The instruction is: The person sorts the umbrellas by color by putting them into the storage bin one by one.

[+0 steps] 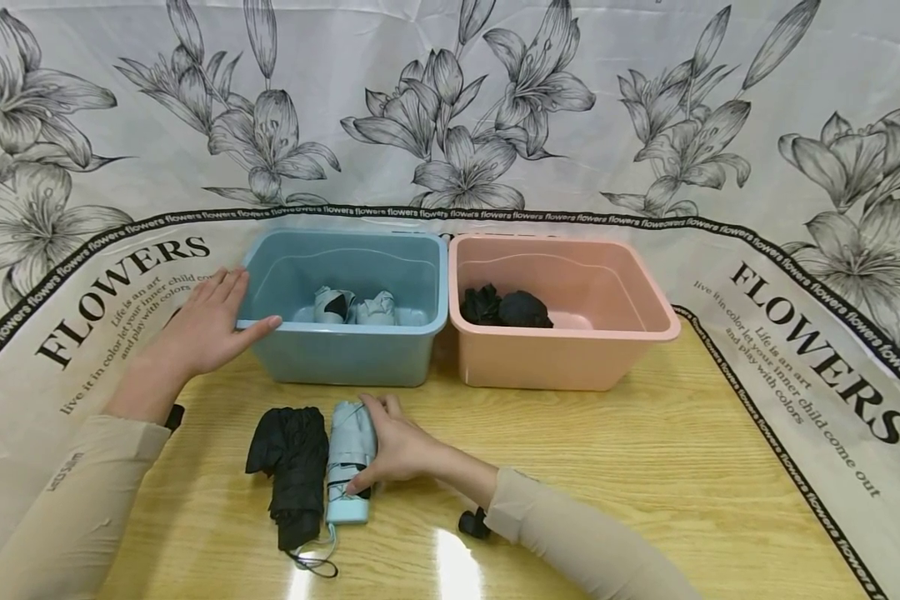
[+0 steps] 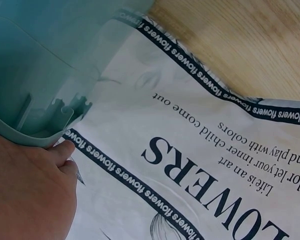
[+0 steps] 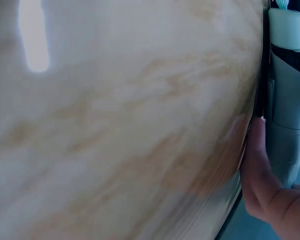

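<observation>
My right hand (image 1: 407, 446) is pinching the pale blue umbrella (image 1: 351, 435) on the table (image 1: 690, 458), my left hand (image 1: 206, 327) resting spread on the blue bin (image 1: 348, 360). With 4 bundles (image 1: 377, 309) binned, 2, including the black umbrella (image 1: 297, 467), are seemingly remaining.

A white cloth (image 1: 390, 50) printed with grey line-drawn lilies rose at the back and spread forward on both sides. A black band (image 1: 540, 216) lettered "flowers" curved across it, and large capitals (image 1: 117, 293) read "FLOWERS" at left and right. Glare (image 1: 457, 567) streaked the yellowish, wood-grained surface (image 1: 585, 458).
</observation>
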Demonstrator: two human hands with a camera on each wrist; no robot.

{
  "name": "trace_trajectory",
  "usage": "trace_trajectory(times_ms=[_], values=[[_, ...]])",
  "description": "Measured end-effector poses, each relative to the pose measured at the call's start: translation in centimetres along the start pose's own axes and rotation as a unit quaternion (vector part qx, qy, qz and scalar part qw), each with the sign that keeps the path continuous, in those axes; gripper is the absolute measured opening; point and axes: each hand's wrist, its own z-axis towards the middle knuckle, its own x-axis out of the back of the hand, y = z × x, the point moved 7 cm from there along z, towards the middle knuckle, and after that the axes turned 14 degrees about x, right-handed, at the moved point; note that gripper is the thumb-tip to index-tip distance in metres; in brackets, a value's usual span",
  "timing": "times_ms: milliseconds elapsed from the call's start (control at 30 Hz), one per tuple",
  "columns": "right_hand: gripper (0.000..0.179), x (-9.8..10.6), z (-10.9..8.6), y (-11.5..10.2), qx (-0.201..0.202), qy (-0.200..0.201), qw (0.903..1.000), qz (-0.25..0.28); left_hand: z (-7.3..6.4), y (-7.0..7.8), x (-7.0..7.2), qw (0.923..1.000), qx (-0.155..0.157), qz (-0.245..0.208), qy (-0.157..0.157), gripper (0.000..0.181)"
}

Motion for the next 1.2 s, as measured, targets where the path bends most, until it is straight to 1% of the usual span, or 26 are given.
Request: trace_trajectory(times_ms=[133, 233, 567, 733, 900, 1200], values=[[0.133, 0.1, 0.0, -0.3, 0.02, 0.019, 0.9995, 0.016, -0.1, 0.1, 0.1, 1.0, 0.0, -0.004, 0.001, 0.101], [0.131, 0.1, 0.1, -0.3, 0.031, 0.032, 0.9981, 0.043, 0.0, 0.0, 0.2, 1.0, -0.001, -0.003, 0.003, 0.1], [0.12, 0.3, 0.0, -0.2, 0.034, 0.059, 0.9898, 0.125, 0.0, 0.0, 0.1, 1.0, -0.001, 0.0, 0.005, 0.101], [0.118, 0.5, -0.3, -0.2, 0.037, 0.066, 0.9885, 0.131, 0.1, 0.0, 0.1, 1.0, 0.0, 0.0, 0.003, 0.101], [0.117, 1.2, -0.8, -0.7, 0.057, 0.07, 0.9865, 0.137, 0.1, -0.1, 0.0, 1.0, -0.001, 0.0, 0.002, 0.101], [0.116, 3.4, -1.5, -2.7, 0.096, 0.085, 0.9756, 0.178, 0.1, 0.0, -0.1, 1.0, 0.001, -0.001, 0.002, 0.101]])
